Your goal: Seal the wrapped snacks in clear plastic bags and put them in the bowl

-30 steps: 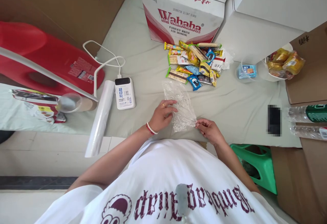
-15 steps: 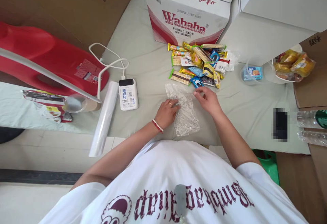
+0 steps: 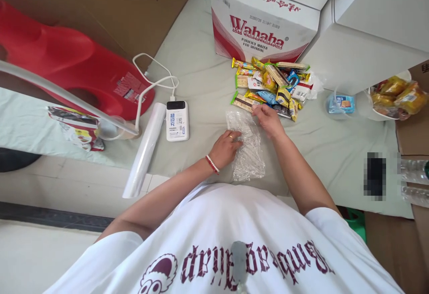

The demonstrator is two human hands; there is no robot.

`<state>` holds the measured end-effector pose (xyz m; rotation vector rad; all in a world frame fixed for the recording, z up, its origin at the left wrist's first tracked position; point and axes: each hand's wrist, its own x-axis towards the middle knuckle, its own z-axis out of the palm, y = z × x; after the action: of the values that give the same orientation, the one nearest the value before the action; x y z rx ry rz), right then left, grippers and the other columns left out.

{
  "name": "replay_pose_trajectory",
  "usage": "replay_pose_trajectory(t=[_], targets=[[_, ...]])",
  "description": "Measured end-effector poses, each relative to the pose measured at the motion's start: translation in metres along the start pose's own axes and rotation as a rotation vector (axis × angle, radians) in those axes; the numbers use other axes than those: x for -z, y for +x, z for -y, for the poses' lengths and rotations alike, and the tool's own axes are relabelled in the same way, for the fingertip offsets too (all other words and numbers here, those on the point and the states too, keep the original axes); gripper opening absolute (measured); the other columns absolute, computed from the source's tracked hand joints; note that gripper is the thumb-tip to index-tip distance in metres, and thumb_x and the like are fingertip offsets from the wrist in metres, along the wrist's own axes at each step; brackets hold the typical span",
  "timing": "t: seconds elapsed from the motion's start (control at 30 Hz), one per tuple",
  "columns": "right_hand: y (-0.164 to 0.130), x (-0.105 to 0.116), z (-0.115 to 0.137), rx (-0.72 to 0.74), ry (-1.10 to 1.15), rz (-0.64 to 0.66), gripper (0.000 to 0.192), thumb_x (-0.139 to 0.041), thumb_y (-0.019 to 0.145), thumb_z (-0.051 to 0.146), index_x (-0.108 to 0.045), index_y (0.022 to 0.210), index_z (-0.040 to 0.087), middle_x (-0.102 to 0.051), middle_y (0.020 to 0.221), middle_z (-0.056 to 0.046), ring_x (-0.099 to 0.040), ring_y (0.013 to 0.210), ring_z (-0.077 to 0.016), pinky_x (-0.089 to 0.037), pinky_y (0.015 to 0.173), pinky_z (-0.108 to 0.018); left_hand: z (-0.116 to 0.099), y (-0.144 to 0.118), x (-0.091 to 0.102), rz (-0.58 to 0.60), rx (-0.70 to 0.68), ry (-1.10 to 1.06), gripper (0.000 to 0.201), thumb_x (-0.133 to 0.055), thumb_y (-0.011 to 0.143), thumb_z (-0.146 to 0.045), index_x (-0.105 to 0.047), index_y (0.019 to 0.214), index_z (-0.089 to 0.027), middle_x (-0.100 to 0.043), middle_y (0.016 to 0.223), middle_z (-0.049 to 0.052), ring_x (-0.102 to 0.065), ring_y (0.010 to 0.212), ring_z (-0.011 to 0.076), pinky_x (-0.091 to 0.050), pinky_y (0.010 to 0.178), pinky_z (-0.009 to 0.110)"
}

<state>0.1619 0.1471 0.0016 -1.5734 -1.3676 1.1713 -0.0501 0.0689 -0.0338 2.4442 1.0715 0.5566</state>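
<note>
My left hand rests on a crumpled clear plastic bag, fingers spread over its left side. Its wrist carries a beaded bracelet. At the near edge of a pile of wrapped snacks, my right hand has its bent fingers closed at the right end of a wafer bar in a green-ended clear wrapper. That hand hides part of the pile beneath it.
A Wahaha carton stands behind the snacks. To the left are a white power bank with a cable, a plastic film roll and a red jug. A clear box and a snack tub stand right.
My right hand has moved forward and left, onto the end of the wafer bar. The left hand stays on the plastic bag. The whole view has shifted slightly.
</note>
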Motion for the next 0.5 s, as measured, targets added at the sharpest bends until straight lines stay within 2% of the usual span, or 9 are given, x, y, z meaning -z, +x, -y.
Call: replay_pose_trajectory(t=[0.07, 0.13, 0.2, 0.27, 0.33, 0.4, 0.5], targets=[[0.002, -0.002, 0.005, 0.038, -0.009, 0.026, 0.035, -0.071, 0.077, 0.052, -0.066, 0.083, 0.018, -0.060, 0.074, 0.001, -0.048, 0.068, -0.0125, -0.038, 0.066, -0.026, -0.002, -0.001, 0.001, -0.017, 0.005, -0.029, 0.037, -0.054, 0.082, 0.000, -0.080, 0.100, -0.019, -0.066, 0.134, 0.012, -0.056, 0.118, 0.0276, -0.055, 0.101, 0.047], [0.002, -0.002, 0.008, 0.051, -0.010, 0.039, 0.029, -0.073, 0.074, 0.045, -0.066, 0.080, 0.018, -0.058, 0.070, 0.002, -0.046, 0.066, -0.0119, -0.037, 0.065, -0.026, -0.006, -0.003, 0.005, -0.077, 0.035, -0.068, 0.038, -0.055, 0.080, -0.001, -0.080, 0.100, -0.022, -0.065, 0.140, 0.010, -0.055, 0.120, 0.0283, -0.054, 0.101, 0.049], [0.000, -0.001, 0.008, 0.053, 0.013, 0.018, 0.026, -0.071, 0.074, 0.043, -0.067, 0.080, 0.018, -0.056, 0.069, 0.002, -0.045, 0.066, -0.0120, -0.037, 0.065, -0.027, -0.012, -0.004, 0.012, -0.179, 0.100, -0.114, 0.035, -0.059, 0.080, -0.004, -0.081, 0.097, -0.025, -0.064, 0.143, 0.007, -0.054, 0.122, 0.0293, -0.050, 0.103, 0.054], [-0.005, 0.001, 0.008, 0.048, 0.057, 0.006, 0.027, -0.071, 0.075, 0.045, -0.067, 0.083, 0.019, -0.056, 0.070, 0.002, -0.046, 0.066, -0.0128, -0.038, 0.065, -0.027, -0.020, -0.001, 0.022, -0.305, 0.197, -0.209, 0.027, -0.061, 0.083, -0.009, -0.080, 0.091, -0.026, -0.069, 0.134, 0.006, -0.055, 0.119, 0.0284, -0.047, 0.105, 0.055], [-0.014, 0.003, 0.008, 0.040, 0.087, 0.002, 0.029, -0.072, 0.076, 0.048, -0.067, 0.085, 0.021, -0.056, 0.071, 0.001, -0.047, 0.067, -0.0138, -0.038, 0.065, -0.028, -0.027, 0.008, 0.033, -0.387, 0.318, -0.424, 0.019, -0.061, 0.088, -0.018, -0.078, 0.088, -0.025, -0.074, 0.112, 0.007, -0.060, 0.106, 0.0249, -0.050, 0.100, 0.049], [-0.027, 0.003, 0.010, 0.068, 0.073, -0.019, 0.028, -0.071, 0.080, 0.049, -0.069, 0.088, 0.022, -0.058, 0.074, 0.000, -0.047, 0.067, -0.0146, -0.040, 0.065, -0.029, -0.034, 0.021, 0.040, -0.373, 0.452, -0.754, 0.014, -0.062, 0.091, -0.029, -0.075, 0.091, -0.022, -0.072, 0.092, 0.005, -0.064, 0.089, 0.0205, -0.054, 0.087, 0.040], [-0.050, -0.002, 0.016, 0.205, -0.064, -0.093, 0.023, -0.068, 0.087, 0.045, -0.074, 0.093, 0.023, -0.064, 0.085, -0.003, -0.052, 0.071, -0.0166, -0.044, 0.069, -0.031, -0.044, 0.039, 0.043, -0.275, 0.618, -1.262, 0.029, -0.072, 0.086, -0.048, -0.068, 0.093, -0.020, -0.071, 0.092, 0.003, -0.069, 0.085, 0.0174, -0.055, 0.079, 0.033]])
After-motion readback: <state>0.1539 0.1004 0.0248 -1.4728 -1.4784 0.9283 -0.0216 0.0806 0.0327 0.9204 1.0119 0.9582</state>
